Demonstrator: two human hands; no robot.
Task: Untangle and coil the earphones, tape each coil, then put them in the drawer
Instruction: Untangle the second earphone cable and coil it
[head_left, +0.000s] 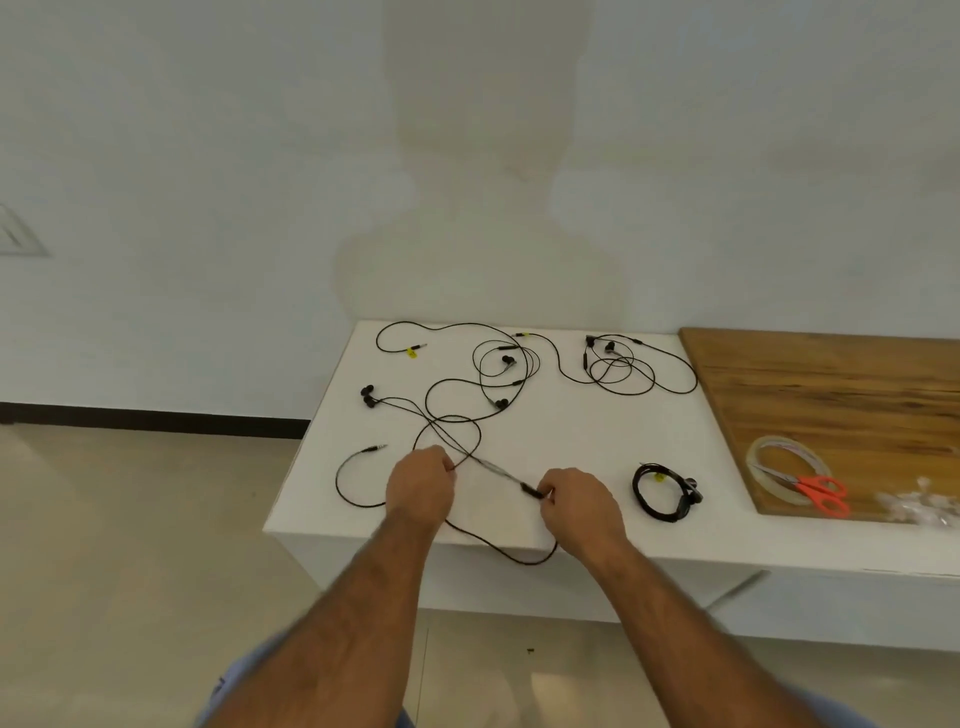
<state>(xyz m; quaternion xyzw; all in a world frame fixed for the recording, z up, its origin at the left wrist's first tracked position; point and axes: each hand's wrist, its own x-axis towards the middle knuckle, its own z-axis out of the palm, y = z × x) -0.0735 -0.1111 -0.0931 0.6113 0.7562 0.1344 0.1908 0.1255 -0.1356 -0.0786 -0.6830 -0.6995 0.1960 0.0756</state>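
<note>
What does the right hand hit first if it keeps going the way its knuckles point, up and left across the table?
Probably the taut cable it pinches, stretched between the right hand and left hand. Past that, the loose loop of earphone wire. Height above the table is unclear, so it might pass over the loop.

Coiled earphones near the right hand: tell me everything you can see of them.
The coiled earphones are a black thin cord wound into a compact round bundle of several loops, lying flat on the white table. A small yellow tag shows at the top of the bundle, and the earbuds stick out at its upper right. It sits apart from the right hand; nothing but the table touches it. Any tape is too small to tell.
</note>
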